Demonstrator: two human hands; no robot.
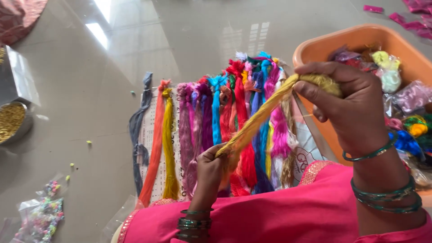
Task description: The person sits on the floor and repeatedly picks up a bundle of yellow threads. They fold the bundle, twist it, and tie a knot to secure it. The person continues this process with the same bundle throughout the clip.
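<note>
Two hands hold one yellow thread skein [263, 112] taut above the row of coloured skeins [216, 130]: right hand [346, 105] closed on its far end, left hand [210, 168] pinching its near end, orange tub [360, 38] of packets at right, skein not laid down.

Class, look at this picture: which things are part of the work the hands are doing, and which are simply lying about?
In hand:
left hand
right hand
yellow thread skein, stretched between both hands

Lying about:
row of coloured skeins
orange tub of thread packets
bowl of gold beads
bag of mixed beads
</note>
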